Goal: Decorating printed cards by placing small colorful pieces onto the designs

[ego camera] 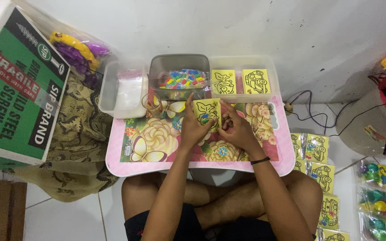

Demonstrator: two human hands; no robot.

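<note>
Both hands meet over the pink flowered counter (121, 163): left hand (194, 128) and right hand (235, 129) pinch a small yellow outline-picture card (207, 112), just before the clear tub of coloured bits (182, 79). Next needs steady fingertips.

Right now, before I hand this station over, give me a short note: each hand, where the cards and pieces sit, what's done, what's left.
Left hand: grips the left edge of a small yellow picture card over the pink lap table.
Right hand: at the card's right edge, fingers curled on it.
Grey tub behind holds small coloured pieces. Clear tray to its right holds two loose yellow cards.
Done: bagged cards lie on the floor at the right.
Left: the held card and the two in the tray look unbagged.
</note>
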